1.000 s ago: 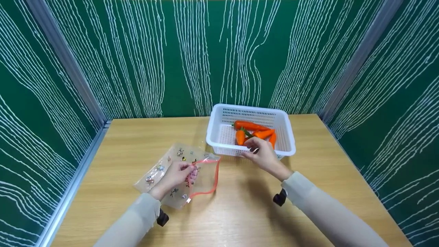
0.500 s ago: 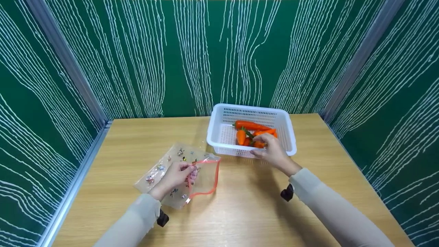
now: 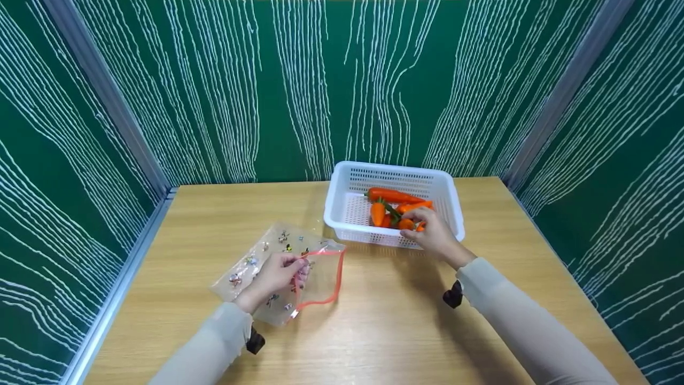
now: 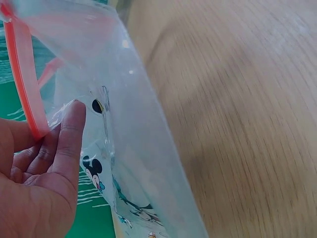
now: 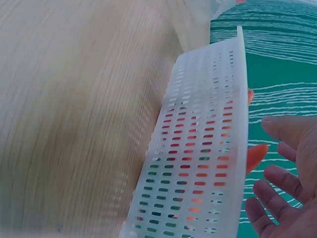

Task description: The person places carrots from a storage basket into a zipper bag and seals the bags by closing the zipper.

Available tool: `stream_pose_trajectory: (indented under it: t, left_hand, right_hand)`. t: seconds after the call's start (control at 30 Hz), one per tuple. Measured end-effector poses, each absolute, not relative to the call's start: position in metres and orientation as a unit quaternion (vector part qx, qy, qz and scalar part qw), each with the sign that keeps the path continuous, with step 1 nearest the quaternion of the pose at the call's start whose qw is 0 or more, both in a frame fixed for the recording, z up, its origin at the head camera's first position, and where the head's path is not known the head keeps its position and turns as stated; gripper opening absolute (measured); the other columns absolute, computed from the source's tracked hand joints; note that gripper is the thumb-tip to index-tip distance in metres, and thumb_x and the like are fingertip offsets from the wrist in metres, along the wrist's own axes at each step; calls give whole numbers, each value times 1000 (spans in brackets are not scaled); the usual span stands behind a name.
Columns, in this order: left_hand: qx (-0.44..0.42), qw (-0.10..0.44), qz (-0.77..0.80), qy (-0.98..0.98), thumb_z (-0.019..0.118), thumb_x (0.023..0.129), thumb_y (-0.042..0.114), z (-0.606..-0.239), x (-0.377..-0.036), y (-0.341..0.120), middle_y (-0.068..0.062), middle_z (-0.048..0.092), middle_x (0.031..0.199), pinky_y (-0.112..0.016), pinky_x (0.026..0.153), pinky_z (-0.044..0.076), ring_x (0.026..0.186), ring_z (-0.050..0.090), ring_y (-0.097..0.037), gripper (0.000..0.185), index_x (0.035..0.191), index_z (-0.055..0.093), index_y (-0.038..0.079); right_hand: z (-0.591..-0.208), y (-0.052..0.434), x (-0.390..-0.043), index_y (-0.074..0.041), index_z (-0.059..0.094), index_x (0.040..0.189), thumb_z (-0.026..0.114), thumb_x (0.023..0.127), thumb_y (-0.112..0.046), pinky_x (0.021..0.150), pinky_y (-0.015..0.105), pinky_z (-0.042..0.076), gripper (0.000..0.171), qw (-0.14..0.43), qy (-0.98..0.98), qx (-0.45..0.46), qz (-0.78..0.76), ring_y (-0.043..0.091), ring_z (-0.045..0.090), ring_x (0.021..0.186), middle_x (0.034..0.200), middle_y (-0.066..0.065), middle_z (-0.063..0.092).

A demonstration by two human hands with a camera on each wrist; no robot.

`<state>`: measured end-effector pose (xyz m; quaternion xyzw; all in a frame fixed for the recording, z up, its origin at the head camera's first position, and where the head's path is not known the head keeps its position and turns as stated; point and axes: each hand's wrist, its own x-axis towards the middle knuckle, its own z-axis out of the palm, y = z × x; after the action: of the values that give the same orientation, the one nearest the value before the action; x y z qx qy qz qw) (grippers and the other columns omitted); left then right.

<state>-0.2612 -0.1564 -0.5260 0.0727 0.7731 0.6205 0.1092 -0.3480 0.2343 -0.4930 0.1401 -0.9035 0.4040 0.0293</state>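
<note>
Now left hand pinching bag, right hand seemingly loose over basket's carrots.

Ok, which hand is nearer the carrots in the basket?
Right. The right hand reaches over the white basket onto the carrots; the left hand holds the zip bag off to the left.
</note>
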Motion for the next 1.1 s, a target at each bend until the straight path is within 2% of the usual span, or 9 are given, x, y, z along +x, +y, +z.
stream_pose_trajectory:
  t: [0.23, 0.37, 0.6, 0.77, 0.93, 1.1]
  left_hand:
    - [70, 101, 627, 769, 54, 111, 2, -529, -262, -155, -8, 72, 84, -23, 68, 63, 71, 68, -9, 26, 108, 69, -19]
    - [77, 99, 623, 772, 54, 112, 1, -530, -263, -156, -9, 72, 85, -23, 68, 62, 72, 68, -10, 26, 108, 69, -19]
    - [74, 102, 629, 767, 54, 112, 2, -530, -262, -157, -13, 73, 88, -23, 69, 63, 72, 68, -10, 26, 113, 68, -20]
    - [75, 99, 621, 774, 55, 112, 3, -530, -262, -158, -15, 74, 89, -24, 70, 64, 72, 68, -10, 26, 112, 69, -18]
    - [70, 101, 616, 778, 55, 112, 5, -529, -262, -158, -11, 73, 87, -24, 70, 63, 72, 68, -10, 26, 108, 71, -15]
    - [66, 96, 611, 783, 55, 112, 6, -529, -262, -158, -9, 72, 85, -24, 69, 62, 72, 69, -11, 27, 105, 73, -12]
  right_hand:
    - [-497, 237, -352, -10, 77, 124, 81, 98, -10, 124, 63, 40, 26, 5, -882, 133, 452, 34, 47, 137, 153, 8, 59]
    - [-499, 239, -355, -11, 79, 125, 79, 100, -9, 127, 62, 37, 25, 3, -886, 132, 445, 35, 46, 140, 157, 7, 57]
    - [-496, 239, -362, -2, 73, 135, 77, 102, -12, 121, 63, 45, 34, -5, -916, 127, 380, 45, 59, 131, 142, 22, 68]
    - [-497, 240, -370, 0, 73, 136, 76, 102, -8, 121, 63, 46, 35, 1, -927, 135, 351, 43, 62, 131, 141, 20, 70]
    - [-499, 243, -377, 0, 73, 135, 74, 103, -7, 121, 62, 45, 33, -6, -929, 129, 347, 42, 61, 133, 142, 21, 69]
    - [-498, 243, -379, 2, 74, 133, 72, 104, -8, 117, 60, 50, 31, 2, -927, 128, 352, 41, 63, 125, 139, 23, 70]
